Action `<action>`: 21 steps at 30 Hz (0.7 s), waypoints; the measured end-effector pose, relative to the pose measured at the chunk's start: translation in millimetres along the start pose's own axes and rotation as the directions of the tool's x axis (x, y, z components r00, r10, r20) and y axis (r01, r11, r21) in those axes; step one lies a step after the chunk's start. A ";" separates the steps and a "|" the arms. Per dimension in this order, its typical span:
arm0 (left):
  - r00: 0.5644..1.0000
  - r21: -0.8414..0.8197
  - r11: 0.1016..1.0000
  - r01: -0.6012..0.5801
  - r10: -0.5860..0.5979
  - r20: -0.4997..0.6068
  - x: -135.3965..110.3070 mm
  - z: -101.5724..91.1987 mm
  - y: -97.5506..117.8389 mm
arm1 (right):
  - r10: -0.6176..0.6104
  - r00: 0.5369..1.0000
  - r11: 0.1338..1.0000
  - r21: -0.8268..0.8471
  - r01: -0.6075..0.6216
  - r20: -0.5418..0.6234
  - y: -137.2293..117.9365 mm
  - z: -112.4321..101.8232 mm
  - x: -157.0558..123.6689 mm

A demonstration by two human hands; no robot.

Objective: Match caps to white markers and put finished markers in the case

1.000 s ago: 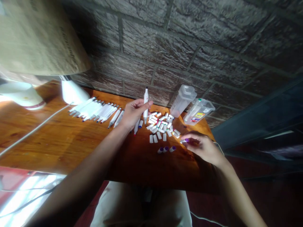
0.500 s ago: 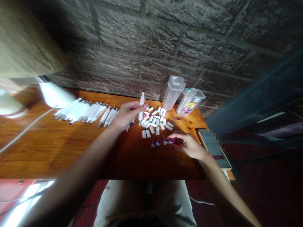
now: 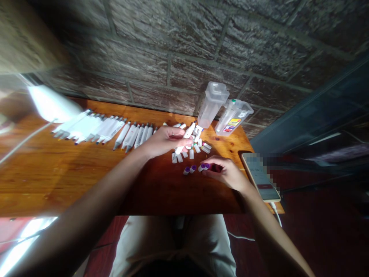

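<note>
My left hand [image 3: 163, 141] is closed round a white marker [image 3: 186, 137], which lies tilted over the pile of loose white caps [image 3: 196, 144]. My right hand [image 3: 223, 172] rests on the wooden table [image 3: 72, 169] with its fingers curled by the purple-topped caps [image 3: 196, 168]; its fingertips pinch one of them. A row of several white markers [image 3: 100, 130] lies to the left of my left hand.
Two clear plastic containers [image 3: 211, 104] [image 3: 233, 117] stand at the back by the brick wall. A phone [image 3: 261, 177] lies at the table's right edge with a cable. A white lamp base [image 3: 52, 105] and its cord are at the left.
The marker in my left hand has tipped from upright to slanted low over the caps. My right hand has stayed by the purple caps. The view has shifted down and right.
</note>
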State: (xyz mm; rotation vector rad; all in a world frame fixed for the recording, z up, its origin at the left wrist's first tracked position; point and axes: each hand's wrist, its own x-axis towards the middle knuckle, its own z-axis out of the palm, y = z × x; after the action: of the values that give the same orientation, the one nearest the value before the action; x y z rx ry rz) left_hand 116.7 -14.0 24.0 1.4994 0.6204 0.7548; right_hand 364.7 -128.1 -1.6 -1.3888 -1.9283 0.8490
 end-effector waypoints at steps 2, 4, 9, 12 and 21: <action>1.000 0.012 1.000 -0.001 0.000 0.020 -0.1 -0.1 -1.7 | -0.004 1.000 1.000 -0.022 0.004 -0.006 -1.6 0.2 1.0; 0.999 0.033 0.999 0.004 -0.006 0.035 -0.6 -0.4 -1.8 | -0.009 1.000 0.999 -0.044 0.008 -0.016 -2.6 0.7 1.7; 0.995 0.092 0.996 0.013 -0.022 0.097 -2.4 0.5 2.4 | -0.020 0.999 0.996 -0.082 0.017 -0.036 -1.2 2.6 2.5; 0.992 0.100 0.995 0.014 -0.026 0.123 -2.8 0.7 3.3 | -0.018 1.000 0.997 -0.074 0.017 -0.013 0.0 1.5 2.0; 0.990 0.031 0.999 0.030 -0.034 0.134 -1.2 -1.6 0.4 | -0.040 0.999 0.998 -0.039 0.039 -0.018 -0.6 2.2 -0.6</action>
State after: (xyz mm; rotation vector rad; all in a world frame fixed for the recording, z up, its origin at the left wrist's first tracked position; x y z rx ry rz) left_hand 114.7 -13.9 24.3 1.5496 0.5548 0.6168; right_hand 362.8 -129.1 -2.6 -1.3716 -1.9604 0.7811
